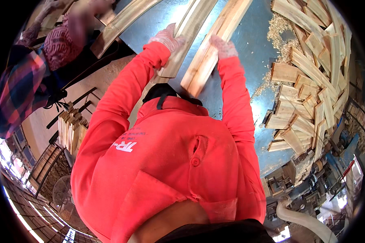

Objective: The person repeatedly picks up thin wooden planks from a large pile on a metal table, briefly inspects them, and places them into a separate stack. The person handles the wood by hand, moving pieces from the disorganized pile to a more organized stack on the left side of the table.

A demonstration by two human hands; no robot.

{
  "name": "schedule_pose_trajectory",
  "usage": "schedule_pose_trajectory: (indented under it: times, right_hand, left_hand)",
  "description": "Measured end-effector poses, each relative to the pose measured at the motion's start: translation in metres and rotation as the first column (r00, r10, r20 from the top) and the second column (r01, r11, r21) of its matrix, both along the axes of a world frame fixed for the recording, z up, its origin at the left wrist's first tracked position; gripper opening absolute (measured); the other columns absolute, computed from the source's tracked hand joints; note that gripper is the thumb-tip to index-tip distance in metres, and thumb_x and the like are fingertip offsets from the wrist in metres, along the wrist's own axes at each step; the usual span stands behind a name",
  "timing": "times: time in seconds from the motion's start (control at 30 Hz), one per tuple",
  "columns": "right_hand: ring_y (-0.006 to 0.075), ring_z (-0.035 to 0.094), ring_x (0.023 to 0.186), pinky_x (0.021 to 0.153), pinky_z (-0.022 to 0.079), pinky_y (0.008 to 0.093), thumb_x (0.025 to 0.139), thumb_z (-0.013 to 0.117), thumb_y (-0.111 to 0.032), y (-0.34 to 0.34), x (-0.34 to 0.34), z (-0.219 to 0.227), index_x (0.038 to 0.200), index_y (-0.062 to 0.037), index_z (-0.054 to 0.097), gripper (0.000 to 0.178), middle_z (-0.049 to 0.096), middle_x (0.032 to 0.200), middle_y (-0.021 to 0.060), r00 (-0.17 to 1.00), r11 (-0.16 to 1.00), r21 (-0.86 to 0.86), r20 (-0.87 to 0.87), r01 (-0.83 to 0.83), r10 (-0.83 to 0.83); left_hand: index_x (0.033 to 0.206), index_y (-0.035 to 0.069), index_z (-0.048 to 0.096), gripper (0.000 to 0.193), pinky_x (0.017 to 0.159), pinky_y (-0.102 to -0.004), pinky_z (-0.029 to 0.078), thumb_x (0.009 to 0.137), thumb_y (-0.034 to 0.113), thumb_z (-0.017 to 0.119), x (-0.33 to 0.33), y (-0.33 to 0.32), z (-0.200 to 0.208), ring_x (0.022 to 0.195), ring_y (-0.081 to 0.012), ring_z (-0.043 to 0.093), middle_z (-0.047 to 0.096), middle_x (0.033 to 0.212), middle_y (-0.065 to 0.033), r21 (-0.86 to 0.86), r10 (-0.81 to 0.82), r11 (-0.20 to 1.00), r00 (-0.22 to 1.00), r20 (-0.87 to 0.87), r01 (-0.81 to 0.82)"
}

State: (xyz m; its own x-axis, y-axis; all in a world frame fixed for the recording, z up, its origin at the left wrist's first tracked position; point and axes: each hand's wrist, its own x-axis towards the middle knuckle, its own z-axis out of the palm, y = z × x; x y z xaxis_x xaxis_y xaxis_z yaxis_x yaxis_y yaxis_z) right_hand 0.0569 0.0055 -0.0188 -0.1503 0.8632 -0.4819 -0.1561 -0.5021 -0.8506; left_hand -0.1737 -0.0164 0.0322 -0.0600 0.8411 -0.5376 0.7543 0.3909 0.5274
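Note:
Two long wooden boards lie side by side on a blue-grey metal table [253, 44]. My left hand [168, 39], in a pale knitted glove, grips the outer edge of the left board [189, 38], with its fingers lying over the wood. The right board [215, 44] slants toward my body, its near end close to my waist. Along its right edge my right hand [224, 47], gloved the same way and slightly blurred, holds on. The undersides of both boards, and any fingers beneath them, are hidden.
A heap of short board offcuts [300, 101] covers the table's right side, with wood shavings [280, 34] along it. At the upper left, a co-worker [22, 89] in plaid stands near another board [123, 26]. Stacked wood [71, 127] and a fan [63, 190] are lower left.

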Motion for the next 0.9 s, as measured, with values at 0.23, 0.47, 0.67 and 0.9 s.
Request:
schedule_pose_trajectory:
  times: [0.23,0.47,0.67,0.9]
  right_hand:
    - [0.0316,0.058,0.109,0.097,0.044,0.0383,0.096,0.041,-0.034,0.031,-0.015,0.020,0.115,-0.0082,0.060,0.037,0.062,0.115,0.0166,0.499,0.585,0.142,0.701,-0.798,0.511]
    - [0.0387,0.057,0.113,0.096,0.046,0.0408,0.081,0.066,-0.040,-0.026,0.249,0.088,0.139,-0.0029,0.043,0.072,0.057,0.126,0.0252,0.181,0.941,0.317,0.925,0.121,-0.335]
    - [0.0401,0.046,0.127,0.108,0.036,0.0400,0.075,0.065,-0.057,-0.161,0.475,0.073,0.144,0.0088,0.023,0.104,0.041,0.140,0.0297,-0.467,0.648,0.408,0.880,0.643,-0.091]
    - [0.0417,0.043,0.129,0.106,0.038,0.0458,0.070,0.065,-0.068,-0.229,0.534,0.046,0.149,0.0041,0.012,0.119,0.035,0.144,0.0295,-0.049,0.016,0.054,0.974,0.998,-0.222]
  left_hand:
    - [0.147,0.011,0.021,0.089,0.086,-0.0453,0.050,0.077,0.048,0.064,0.064,-0.004,0.054,0.097,-0.0438,0.063,0.064,0.103,-0.0293,-0.035,-0.022,0.999,0.991,-0.134,0.018]
    - [0.150,0.012,0.019,0.084,0.092,-0.0432,0.047,0.084,0.038,0.063,-0.001,-0.032,0.048,0.111,-0.0396,0.059,0.055,0.129,-0.0231,0.282,-0.075,0.946,0.955,-0.286,0.159]
    - [0.149,0.005,0.018,0.087,0.104,-0.0441,0.039,0.081,0.024,0.069,0.018,-0.023,0.065,0.130,-0.0396,0.041,0.032,0.148,-0.0233,0.318,-0.186,0.829,0.762,-0.620,0.461]
    - [0.142,0.003,0.037,0.070,0.105,-0.0372,0.040,0.085,0.026,0.069,0.315,0.118,0.058,0.130,-0.0293,0.046,0.045,0.142,-0.0186,0.631,-0.729,0.531,0.685,-0.001,0.566]
